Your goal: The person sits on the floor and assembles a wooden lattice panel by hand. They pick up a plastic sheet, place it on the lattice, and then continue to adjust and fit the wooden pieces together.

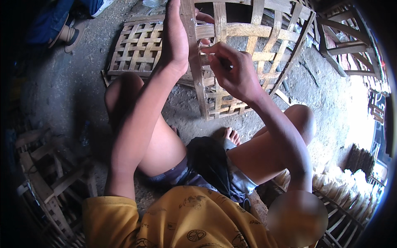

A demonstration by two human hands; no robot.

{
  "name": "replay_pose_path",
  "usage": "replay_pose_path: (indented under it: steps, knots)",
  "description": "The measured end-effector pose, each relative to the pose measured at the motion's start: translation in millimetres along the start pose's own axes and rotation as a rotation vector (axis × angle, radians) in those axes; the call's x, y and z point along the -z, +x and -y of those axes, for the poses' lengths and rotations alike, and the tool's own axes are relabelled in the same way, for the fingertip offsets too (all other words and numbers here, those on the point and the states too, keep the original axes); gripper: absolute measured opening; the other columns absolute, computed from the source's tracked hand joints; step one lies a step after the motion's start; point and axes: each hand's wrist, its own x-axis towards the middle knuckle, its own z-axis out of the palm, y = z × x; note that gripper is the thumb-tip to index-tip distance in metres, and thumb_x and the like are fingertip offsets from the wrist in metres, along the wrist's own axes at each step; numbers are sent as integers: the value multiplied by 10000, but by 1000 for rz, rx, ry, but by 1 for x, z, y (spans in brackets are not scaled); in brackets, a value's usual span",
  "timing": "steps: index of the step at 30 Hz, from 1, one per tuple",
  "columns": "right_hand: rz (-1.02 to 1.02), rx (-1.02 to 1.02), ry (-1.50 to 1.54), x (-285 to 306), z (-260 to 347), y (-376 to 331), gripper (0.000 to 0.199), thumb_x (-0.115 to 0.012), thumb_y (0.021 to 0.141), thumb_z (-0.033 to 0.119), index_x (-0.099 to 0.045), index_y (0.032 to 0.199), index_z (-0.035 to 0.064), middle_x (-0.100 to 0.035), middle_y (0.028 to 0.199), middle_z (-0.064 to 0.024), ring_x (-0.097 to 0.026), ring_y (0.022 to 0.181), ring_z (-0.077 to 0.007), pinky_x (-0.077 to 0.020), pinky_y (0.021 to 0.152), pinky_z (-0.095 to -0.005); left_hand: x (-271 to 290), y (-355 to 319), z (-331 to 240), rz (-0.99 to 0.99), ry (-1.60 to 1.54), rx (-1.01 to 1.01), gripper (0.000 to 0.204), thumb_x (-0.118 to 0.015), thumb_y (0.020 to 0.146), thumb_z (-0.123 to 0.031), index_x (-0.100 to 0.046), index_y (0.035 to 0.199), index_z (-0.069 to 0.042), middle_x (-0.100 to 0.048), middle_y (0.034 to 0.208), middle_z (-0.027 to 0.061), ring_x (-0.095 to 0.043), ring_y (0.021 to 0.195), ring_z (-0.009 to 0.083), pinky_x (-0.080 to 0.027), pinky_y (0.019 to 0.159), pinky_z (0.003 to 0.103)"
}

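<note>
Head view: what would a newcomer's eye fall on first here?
Likely the pale woven slat panel at top centre, the left hand at its left edge, the right hand curled close by. Next, the yellow printed shirt at bottom centre, then another woven panel lying at upper left.

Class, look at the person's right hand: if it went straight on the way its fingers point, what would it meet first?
Most likely the long wooden strip edging the woven panel: the right hand points left toward it. Its fingertips look close, but whether they touch is unclear.
</note>
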Motion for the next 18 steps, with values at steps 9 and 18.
replay_pose_path:
  steps: [9,18]
  knots:
    - [64,5,26,-4,-10,-11,292,-637,847,-15,-681,1133,24,-625,662,-154,-650,588,-284,-517,615,-392,3,9,7,-30,-102,-23,689,-431,1019,-652,-605,1366,-82,-679,1128,72,-641,1035,200,-506,961,343]
    - [187,20,-37,-31,-51,-50,187,-610,890,13,-677,1061,46,-672,681,-171,-689,612,-353,-558,599,-451,-4,2,0,-99,24,-66,679,-443,996,-685,-626,1238,-78,-666,996,67,-664,844,158,-561,763,315]
